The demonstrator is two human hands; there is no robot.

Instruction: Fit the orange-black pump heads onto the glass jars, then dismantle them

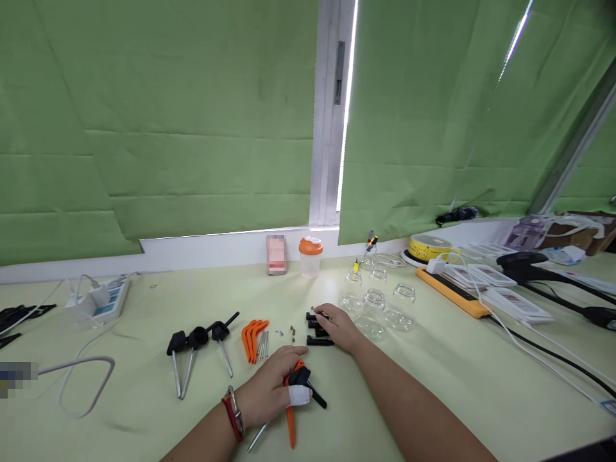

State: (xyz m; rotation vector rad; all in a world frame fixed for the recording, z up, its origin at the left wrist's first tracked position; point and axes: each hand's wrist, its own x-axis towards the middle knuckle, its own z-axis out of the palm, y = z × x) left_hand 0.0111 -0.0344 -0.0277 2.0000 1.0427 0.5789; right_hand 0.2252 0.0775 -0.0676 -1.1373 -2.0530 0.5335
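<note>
Orange-and-black plastic assembly [299, 375] lies under left hand [272, 382], black plastic bars [320, 341] at right hand [342, 328], both grips indeterminable; clear glass cups [370, 324] limit room beyond.

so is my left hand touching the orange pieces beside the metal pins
Apart: the head view shows pale tabletop between the left hand and the orange pieces.

1. You can read no text, brand or number anywhere here.
2. The pink box [276, 255] facing you is pixelated.
3. Marks on the white boxes [517, 305] to your right are too small to read.
</note>
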